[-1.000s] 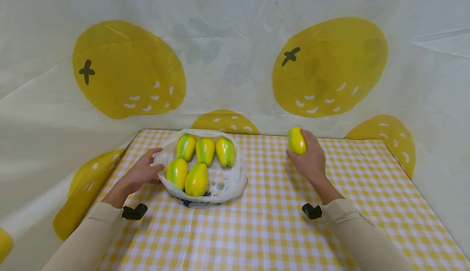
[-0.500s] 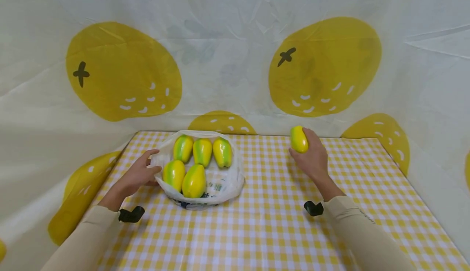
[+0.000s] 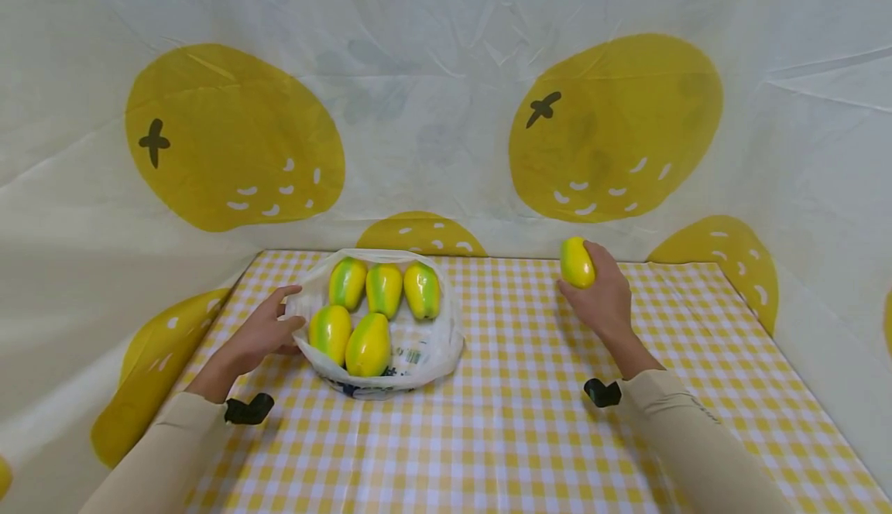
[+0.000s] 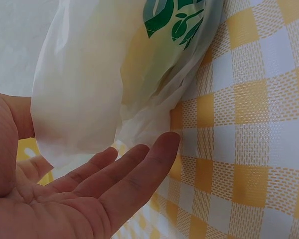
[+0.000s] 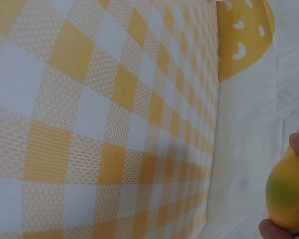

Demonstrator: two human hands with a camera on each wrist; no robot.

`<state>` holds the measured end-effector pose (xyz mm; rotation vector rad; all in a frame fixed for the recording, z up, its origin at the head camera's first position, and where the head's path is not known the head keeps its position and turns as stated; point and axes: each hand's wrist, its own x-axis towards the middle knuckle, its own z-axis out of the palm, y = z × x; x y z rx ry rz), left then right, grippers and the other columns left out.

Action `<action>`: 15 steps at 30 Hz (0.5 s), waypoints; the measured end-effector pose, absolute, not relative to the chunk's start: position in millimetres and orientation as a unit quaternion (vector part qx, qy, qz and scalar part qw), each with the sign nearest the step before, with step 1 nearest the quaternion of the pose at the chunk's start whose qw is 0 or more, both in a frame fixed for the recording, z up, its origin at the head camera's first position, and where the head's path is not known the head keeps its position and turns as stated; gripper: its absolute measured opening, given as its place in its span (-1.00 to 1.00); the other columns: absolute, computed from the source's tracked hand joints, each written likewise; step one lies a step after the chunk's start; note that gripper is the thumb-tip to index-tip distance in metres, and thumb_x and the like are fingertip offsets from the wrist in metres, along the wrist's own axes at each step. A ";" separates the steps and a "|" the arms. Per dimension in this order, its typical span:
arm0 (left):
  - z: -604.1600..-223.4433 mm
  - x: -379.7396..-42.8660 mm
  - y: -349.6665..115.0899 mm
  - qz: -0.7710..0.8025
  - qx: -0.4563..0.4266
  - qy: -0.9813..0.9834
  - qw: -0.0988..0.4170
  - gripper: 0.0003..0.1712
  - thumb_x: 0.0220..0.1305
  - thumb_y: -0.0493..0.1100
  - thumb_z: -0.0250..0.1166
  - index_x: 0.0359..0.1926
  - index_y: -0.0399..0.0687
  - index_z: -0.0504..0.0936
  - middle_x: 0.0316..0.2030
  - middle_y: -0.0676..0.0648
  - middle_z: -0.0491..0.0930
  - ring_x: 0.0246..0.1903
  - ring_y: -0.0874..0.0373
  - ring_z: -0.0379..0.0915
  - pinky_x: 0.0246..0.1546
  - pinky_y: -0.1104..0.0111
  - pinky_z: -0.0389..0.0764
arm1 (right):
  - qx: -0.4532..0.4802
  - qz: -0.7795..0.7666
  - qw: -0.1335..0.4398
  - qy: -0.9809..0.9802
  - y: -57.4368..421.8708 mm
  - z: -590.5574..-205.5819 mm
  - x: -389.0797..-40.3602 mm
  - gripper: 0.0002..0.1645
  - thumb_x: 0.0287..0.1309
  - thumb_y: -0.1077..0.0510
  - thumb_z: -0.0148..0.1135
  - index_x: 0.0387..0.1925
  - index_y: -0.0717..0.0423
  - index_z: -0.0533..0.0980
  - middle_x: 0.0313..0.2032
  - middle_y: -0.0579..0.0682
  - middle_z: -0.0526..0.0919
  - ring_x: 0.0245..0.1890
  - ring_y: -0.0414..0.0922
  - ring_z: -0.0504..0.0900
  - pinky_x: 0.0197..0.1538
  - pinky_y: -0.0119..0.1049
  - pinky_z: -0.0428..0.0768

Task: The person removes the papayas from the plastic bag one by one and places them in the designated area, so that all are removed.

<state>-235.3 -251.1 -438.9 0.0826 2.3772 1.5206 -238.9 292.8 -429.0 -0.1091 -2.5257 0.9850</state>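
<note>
In the head view a white plastic bag stands wide-mouthed on the left of the table, with several glossy yellow-green papayas inside. My left hand is at its left rim, thumb and fingers apart with the bag's edge between them. Seen from the left wrist, the relaxed fingers lie under the loose film, and the thumb tip is hidden behind it. On the right, my right hand grips another papaya above the table's back part. Only that papaya's end and two fingertips show in the right wrist view.
A yellow-and-white checked cloth covers the table. White sheeting printed with big yellow fruit hangs behind the back edge and along both sides. Green print marks the bag's outside.
My right hand has moved slightly to the right with the papaya in its grip. The left hand stays by the bag's rim; the head view has shifted a little.
</note>
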 end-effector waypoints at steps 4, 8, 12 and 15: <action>-438.1 -235.0 -250.6 0.529 0.030 0.833 0.159 -0.15 0.59 -0.21 0.07 0.67 -0.15 -0.19 0.43 -0.56 0.15 -0.19 0.04 0.60 -0.11 0.08 0.78 | -0.040 0.356 0.213 -0.909 296.3 -429.9 -239.9 -0.05 0.18 0.14 0.46 0.55 0.10 0.26 0.48 0.24 0.38 0.29 0.30 0.46 0.30 0.31 0.45; -436.8 -234.2 -249.7 0.530 0.028 0.833 0.157 -0.15 0.59 -0.21 0.07 0.67 -0.15 -0.18 0.41 -0.55 0.19 -0.19 0.04 0.60 -0.12 0.09 0.78 | -0.037 0.354 0.215 -0.909 300.7 -430.5 -240.9 -0.06 0.19 0.14 0.46 0.54 0.11 0.26 0.46 0.26 0.39 0.24 0.31 0.48 0.25 0.33 0.47; -437.1 -233.8 -249.8 0.531 0.028 0.832 0.156 -0.15 0.59 -0.21 0.08 0.67 -0.15 -0.18 0.40 -0.55 0.19 -0.16 0.03 0.60 -0.13 0.10 0.78 | -0.042 0.354 0.213 -0.910 305.0 -430.0 -240.2 -0.05 0.19 0.13 0.46 0.55 0.11 0.26 0.46 0.26 0.40 0.26 0.32 0.48 0.26 0.33 0.46; -438.0 -234.2 -250.3 0.531 0.028 0.833 0.156 -0.15 0.59 -0.21 0.08 0.67 -0.14 -0.18 0.40 -0.55 0.19 -0.16 0.02 0.59 -0.13 0.10 0.78 | -0.050 0.355 0.210 -0.910 307.7 -429.1 -239.0 -0.04 0.20 0.13 0.45 0.56 0.12 0.24 0.47 0.27 0.38 0.30 0.32 0.46 0.30 0.33 0.44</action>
